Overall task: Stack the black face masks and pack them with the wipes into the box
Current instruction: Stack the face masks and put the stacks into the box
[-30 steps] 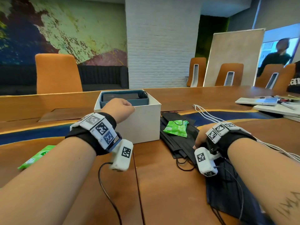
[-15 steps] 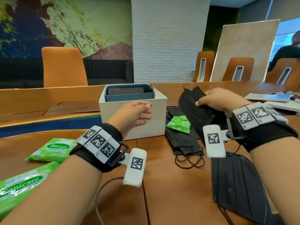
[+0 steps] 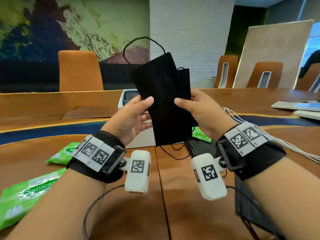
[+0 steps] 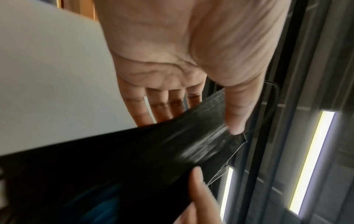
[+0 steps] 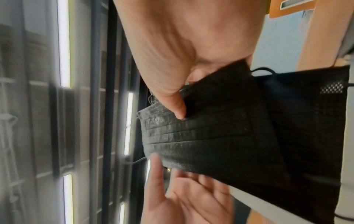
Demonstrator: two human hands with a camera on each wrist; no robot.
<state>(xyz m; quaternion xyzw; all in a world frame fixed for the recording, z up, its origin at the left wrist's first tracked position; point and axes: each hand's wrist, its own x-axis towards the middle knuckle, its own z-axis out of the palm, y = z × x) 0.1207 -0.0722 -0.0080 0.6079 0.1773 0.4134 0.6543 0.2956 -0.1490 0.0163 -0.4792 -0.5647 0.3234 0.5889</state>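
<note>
Upright between both hands, in front of the white box (image 3: 122, 101), is a bundle of black face masks (image 3: 164, 94), ear loops sticking up and dangling. My left hand (image 3: 147, 108) pinches its left edge, thumb in front and fingers behind; my right hand (image 3: 183, 103) pinches the right edge the same way. The left wrist view shows the left hand's thumb (image 4: 235, 121) on the masks (image 4: 134, 159). In the right wrist view the right hand's thumb (image 5: 178, 109) presses the pleated masks (image 5: 220, 136). More black masks (image 3: 199, 147) lie on the table beside a small green wipes pack (image 3: 201, 135). Two larger wipes packs (image 3: 58, 155) (image 3: 22, 193) lie left.
Another black mask (image 3: 247, 198) lies under my right forearm. White cables (image 3: 294, 149) run across the table at right, with flat papers or devices (image 3: 294, 105) beyond. Orange chairs (image 3: 79, 71) stand behind the wooden table (image 3: 173, 205). A dark tray (image 3: 129, 97) sits in the box.
My right hand lifted the masks from the table up to the centre. My left hand left the box side and took the bundle's left edge. The view tilted upward.
</note>
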